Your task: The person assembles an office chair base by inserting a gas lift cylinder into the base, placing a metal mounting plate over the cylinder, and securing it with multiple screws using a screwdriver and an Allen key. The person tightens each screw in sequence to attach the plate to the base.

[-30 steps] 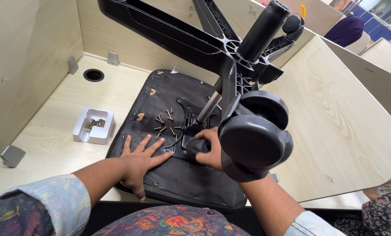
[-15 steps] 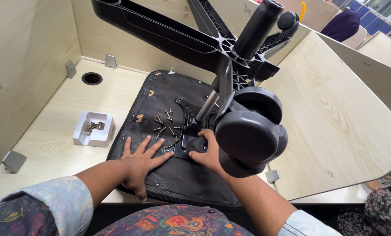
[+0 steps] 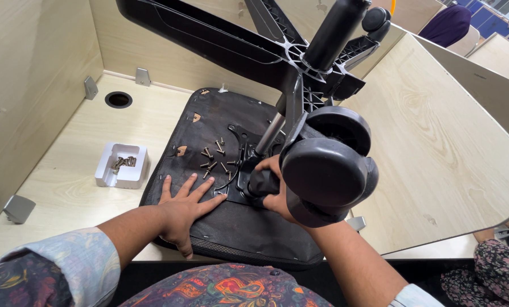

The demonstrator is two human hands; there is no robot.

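Note:
An upside-down black chair seat (image 3: pixel 209 122) lies on the light wooden desk (image 3: pixel 66 170). A black star base (image 3: pixel 291 54) with castor wheels (image 3: pixel 322 170) rises from it on a metal gas cylinder (image 3: pixel 270 135). My left hand (image 3: pixel 183 210) presses flat on the seat's underside, fingers spread. My right hand (image 3: pixel 274 190) grips a black knob (image 3: pixel 261 183) on the metal mechanism plate (image 3: pixel 240 165), partly hidden behind the nearest castor. Several loose screws (image 3: pixel 213 159) lie on the seat just beyond my left hand.
A small white tray (image 3: pixel 123 166) with several screws stands on the desk left of the seat. Wooden partition walls (image 3: pixel 32 85) enclose the desk, with a cable hole (image 3: pixel 118 99) at the back left. Another person's dark clothing (image 3: pixel 445 31) shows at the top right.
My right hand has closed around the black knob again after lying open on the plate. The chair base has shifted slightly. My left hand stays flat.

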